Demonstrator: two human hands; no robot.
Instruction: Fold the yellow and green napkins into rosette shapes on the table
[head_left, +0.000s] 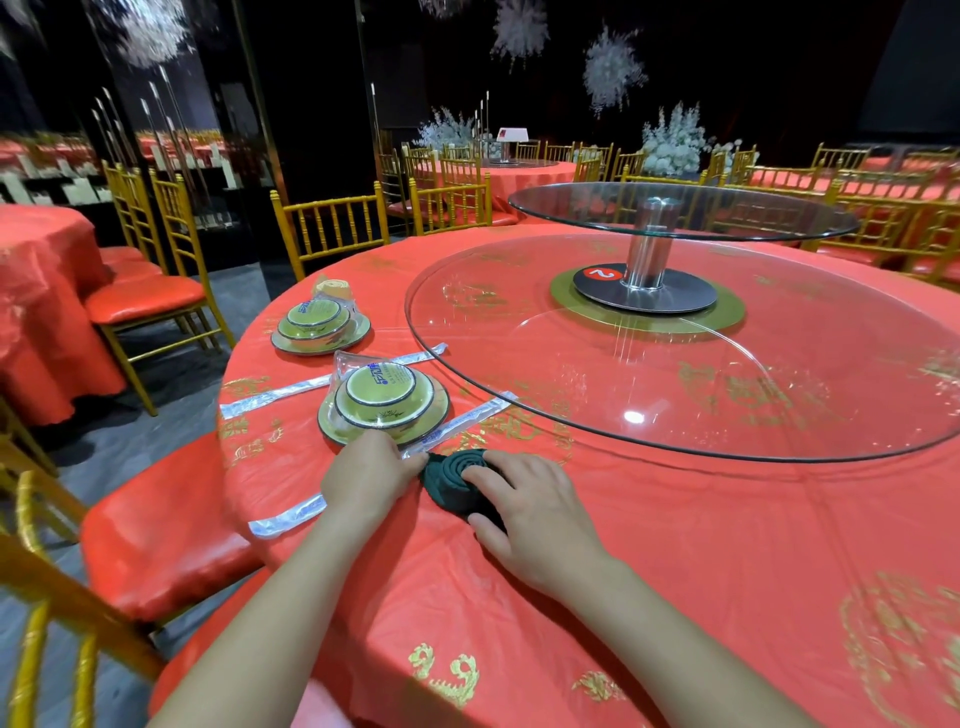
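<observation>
A dark green napkin (457, 475) lies rolled into a spiral on the red tablecloth (675, 545), near the table's front left. My left hand (366, 480) pinches the roll's left end. My right hand (530, 506) curls round its right side, fingers on top of the spiral and thumb below. A rolled yellow napkin (335, 287) stands further back, behind the far place setting.
Two wrapped bowl-and-plate sets (383, 402) (319, 325) sit left of the napkin, with wrapped chopstick packets (332, 379) beside them. A large glass turntable (701, 364) covers the table's middle. Gold chairs with red seats (156, 525) ring the table.
</observation>
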